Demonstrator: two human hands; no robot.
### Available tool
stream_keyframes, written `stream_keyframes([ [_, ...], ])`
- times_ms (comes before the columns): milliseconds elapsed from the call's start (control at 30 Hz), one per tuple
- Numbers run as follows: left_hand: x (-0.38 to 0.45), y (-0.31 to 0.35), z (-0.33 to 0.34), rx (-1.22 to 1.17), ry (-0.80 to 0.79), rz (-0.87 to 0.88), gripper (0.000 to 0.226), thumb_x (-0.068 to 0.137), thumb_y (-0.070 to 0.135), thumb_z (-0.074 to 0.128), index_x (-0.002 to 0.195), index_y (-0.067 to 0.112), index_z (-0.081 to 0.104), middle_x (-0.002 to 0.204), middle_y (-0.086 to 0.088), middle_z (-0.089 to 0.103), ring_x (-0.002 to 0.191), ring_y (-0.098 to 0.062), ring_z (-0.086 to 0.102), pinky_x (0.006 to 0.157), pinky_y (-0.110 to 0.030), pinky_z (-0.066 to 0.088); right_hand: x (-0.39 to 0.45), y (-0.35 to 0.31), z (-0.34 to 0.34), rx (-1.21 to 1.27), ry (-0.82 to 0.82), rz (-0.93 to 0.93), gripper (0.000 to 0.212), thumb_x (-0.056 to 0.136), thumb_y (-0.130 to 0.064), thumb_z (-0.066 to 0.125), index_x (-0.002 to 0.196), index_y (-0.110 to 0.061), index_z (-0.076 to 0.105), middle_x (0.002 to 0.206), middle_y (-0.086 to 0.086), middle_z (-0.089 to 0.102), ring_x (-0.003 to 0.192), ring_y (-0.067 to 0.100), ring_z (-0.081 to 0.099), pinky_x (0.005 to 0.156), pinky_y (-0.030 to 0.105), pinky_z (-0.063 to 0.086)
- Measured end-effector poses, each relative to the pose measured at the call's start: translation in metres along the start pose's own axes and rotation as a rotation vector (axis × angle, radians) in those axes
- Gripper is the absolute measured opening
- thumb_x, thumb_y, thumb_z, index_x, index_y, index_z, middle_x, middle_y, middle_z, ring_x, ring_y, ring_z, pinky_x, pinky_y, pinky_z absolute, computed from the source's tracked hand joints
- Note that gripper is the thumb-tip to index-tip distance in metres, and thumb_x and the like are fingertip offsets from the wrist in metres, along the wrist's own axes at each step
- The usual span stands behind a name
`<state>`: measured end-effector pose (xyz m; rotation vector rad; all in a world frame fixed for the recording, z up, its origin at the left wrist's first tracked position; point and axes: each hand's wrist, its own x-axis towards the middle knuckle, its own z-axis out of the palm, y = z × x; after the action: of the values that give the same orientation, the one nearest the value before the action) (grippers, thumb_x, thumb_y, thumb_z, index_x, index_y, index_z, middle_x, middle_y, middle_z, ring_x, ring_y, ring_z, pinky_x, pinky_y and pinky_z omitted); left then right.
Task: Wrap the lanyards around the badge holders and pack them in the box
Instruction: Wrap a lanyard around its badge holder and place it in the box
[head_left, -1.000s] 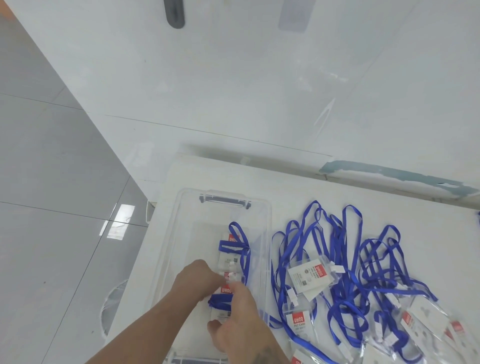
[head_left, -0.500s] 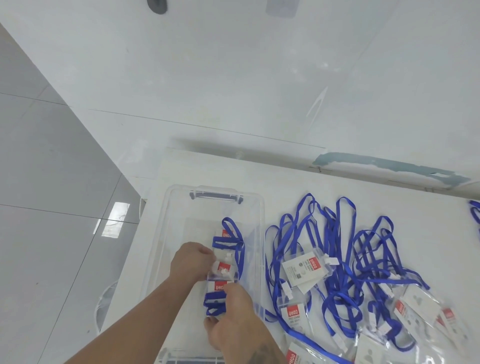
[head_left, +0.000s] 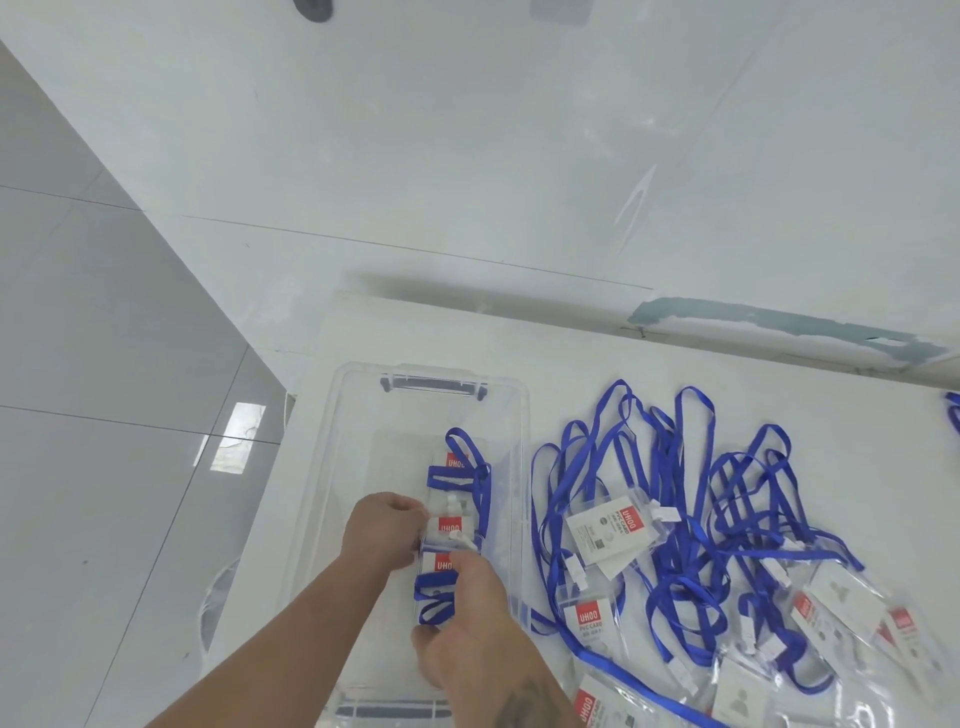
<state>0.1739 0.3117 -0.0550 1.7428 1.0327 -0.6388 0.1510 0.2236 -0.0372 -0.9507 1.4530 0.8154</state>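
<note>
A clear plastic box (head_left: 332, 467) with grey handles stands on the left part of the white table. Inside it lie badge holders wrapped in blue lanyards: one at the far end (head_left: 457, 475), and a nearer one (head_left: 439, 587) that both hands hold. My left hand (head_left: 382, 535) grips its upper left edge inside the box. My right hand (head_left: 467, 634) grips its lower right side, fingers over the blue wrap. To the right of the box lies a tangled heap of blue lanyards (head_left: 675, 519) with clear badge holders (head_left: 605, 527).
The table's left edge (head_left: 270, 499) runs just beside the box, with grey tiled floor (head_left: 104, 415) below. A white wall (head_left: 519, 182) stands behind the table. Several more loose badge holders (head_left: 841, 603) lie at the lower right.
The view has shifted slightly. Both hands stay in the box on the wrapped badge holder, which now lies lower, next to the others.
</note>
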Motion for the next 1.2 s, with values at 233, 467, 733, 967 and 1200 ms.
stream_keyframes([
  [233, -0.018, 0.009, -0.008, 0.157, -0.086, 0.004, 0.051, 0.082, 0.019, 0.078, 0.125, 0.014, 0.051, 0.117, -0.008, 0.058, 0.105, -0.028, 0.060, 0.083, -0.039, 0.056, -0.023, 0.014, -0.013, 0.089, -0.158, -0.090, 0.014, 0.091, -0.015, 0.060, 0.097, -0.004, 0.052, 0.089, 0.012, 0.057, 0.079, 0.024, 0.054, 0.099, 0.045, 0.045],
  [467, -0.035, 0.024, -0.018, 0.274, 0.031, 0.237, 0.044, 0.090, 0.029, 0.067, 0.129, 0.015, 0.052, 0.126, -0.002, 0.059, 0.107, -0.019, 0.056, 0.091, -0.034, 0.048, -0.130, 0.015, -0.037, 0.199, -0.270, 0.087, 0.048, 0.086, -0.022, 0.073, 0.124, -0.003, 0.050, 0.127, 0.018, 0.051, 0.122, 0.039, 0.049, 0.090, 0.049, 0.047],
  [733, -0.104, 0.070, -0.014, -0.035, 0.228, 0.655, 0.010, 0.094, 0.035, 0.057, 0.086, 0.033, 0.061, 0.085, 0.017, 0.067, 0.080, -0.010, 0.065, 0.071, -0.027, 0.048, -0.168, -0.012, -0.109, 0.120, -0.368, -0.424, 0.027, 0.093, -0.019, 0.061, 0.071, -0.005, 0.067, 0.059, 0.008, 0.061, 0.047, 0.018, 0.054, 0.048, 0.029, 0.050],
  [967, -0.157, 0.101, 0.034, -0.129, 0.200, 0.791, 0.009, 0.093, 0.035, 0.058, 0.089, 0.029, 0.064, 0.084, 0.016, 0.068, 0.077, -0.012, 0.064, 0.073, -0.027, 0.050, -0.150, -0.063, -0.181, 0.106, -0.262, -0.732, 0.025, 0.095, -0.018, 0.058, 0.073, -0.010, 0.068, 0.058, 0.002, 0.058, 0.050, 0.013, 0.051, 0.056, 0.029, 0.049],
  [1200, -0.161, 0.097, 0.100, 0.133, 0.137, 0.838, 0.009, 0.093, 0.033, 0.058, 0.098, 0.028, 0.064, 0.088, 0.017, 0.065, 0.078, -0.002, 0.061, 0.071, -0.021, 0.048, -0.110, -0.119, -0.219, -0.062, -0.129, -0.916, 0.021, 0.095, -0.021, 0.058, 0.081, -0.010, 0.069, 0.063, 0.001, 0.062, 0.058, 0.013, 0.055, 0.065, 0.029, 0.054],
])
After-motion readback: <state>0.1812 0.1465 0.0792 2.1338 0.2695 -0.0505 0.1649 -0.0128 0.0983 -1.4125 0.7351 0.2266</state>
